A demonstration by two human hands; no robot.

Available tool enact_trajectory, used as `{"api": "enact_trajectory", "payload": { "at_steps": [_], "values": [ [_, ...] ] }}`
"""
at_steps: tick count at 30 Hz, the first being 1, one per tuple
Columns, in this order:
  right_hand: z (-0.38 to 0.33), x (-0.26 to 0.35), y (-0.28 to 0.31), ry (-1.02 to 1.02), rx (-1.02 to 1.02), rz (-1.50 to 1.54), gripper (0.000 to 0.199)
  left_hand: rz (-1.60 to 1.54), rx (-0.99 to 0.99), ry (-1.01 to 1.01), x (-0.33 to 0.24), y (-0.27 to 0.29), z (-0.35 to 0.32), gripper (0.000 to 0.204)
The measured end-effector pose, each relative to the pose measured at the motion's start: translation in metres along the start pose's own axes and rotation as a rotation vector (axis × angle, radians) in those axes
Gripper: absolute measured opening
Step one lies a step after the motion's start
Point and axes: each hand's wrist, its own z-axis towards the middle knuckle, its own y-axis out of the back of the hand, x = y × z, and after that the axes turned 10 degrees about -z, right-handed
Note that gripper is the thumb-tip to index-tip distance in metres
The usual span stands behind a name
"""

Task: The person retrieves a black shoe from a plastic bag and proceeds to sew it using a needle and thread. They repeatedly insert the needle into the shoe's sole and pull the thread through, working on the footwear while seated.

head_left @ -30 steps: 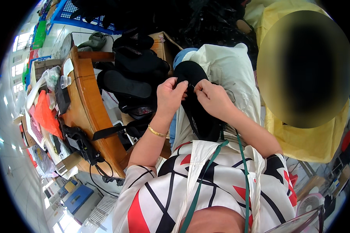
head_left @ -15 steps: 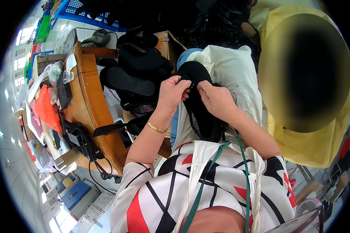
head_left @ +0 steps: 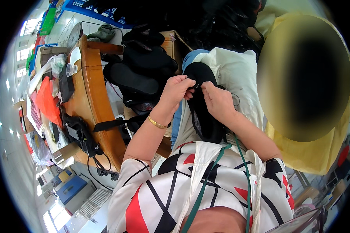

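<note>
A black shoe [head_left: 203, 105] lies on my lap over a cream cloth [head_left: 237, 73], its toe pointing away from me. My left hand [head_left: 176, 90] pinches at the shoe's top edge near the toe. My right hand [head_left: 217, 100] grips the same spot from the other side, fingertips meeting the left ones. A gold bangle [head_left: 156, 123] sits on my left wrist. What exactly is pinched between the fingertips is too small to tell.
A pile of black shoes and soles [head_left: 142, 64] lies to my left beside a wooden workbench [head_left: 90, 101] cluttered with an orange bag [head_left: 47, 101], plastic and a black strap. A person in a yellow top [head_left: 319, 147] sits close on my right.
Both hands stay on the shoe's top edge; the fingers have shifted slightly and drawn closer together. The view has tilted a little.
</note>
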Motion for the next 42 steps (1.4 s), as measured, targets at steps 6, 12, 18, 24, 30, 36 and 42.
{"api": "enact_trajectory", "payload": {
  "at_steps": [6,12,18,24,30,36,42],
  "values": [
    [0.006,0.004,-0.006,-0.113,-0.093,0.143,0.012,-0.028,0.02,-0.027,0.005,0.0,0.002,0.013],
    [0.031,0.01,0.028,-0.338,0.262,0.469,0.012,-0.01,0.02,-0.093,0.012,0.003,0.0,0.011],
    [0.03,-0.001,0.017,-0.058,-0.021,0.283,0.008,0.03,0.05,-0.148,0.016,-0.001,-0.002,0.009],
    [0.06,0.001,0.01,-0.427,-0.05,0.725,0.01,0.144,0.028,-0.216,0.015,-0.005,-0.002,0.014],
    [0.032,-0.028,0.074,-0.622,0.2,1.014,0.019,0.235,0.005,-0.287,0.017,-0.006,0.002,0.025],
    [-0.008,-0.156,0.198,-0.484,-0.816,1.725,0.03,0.24,0.019,-0.32,0.017,-0.008,0.002,0.029],
    [0.009,-0.09,0.123,-0.464,-0.562,0.917,0.005,0.494,-0.085,-0.62,0.025,-0.006,0.002,0.02]
  ]
}}
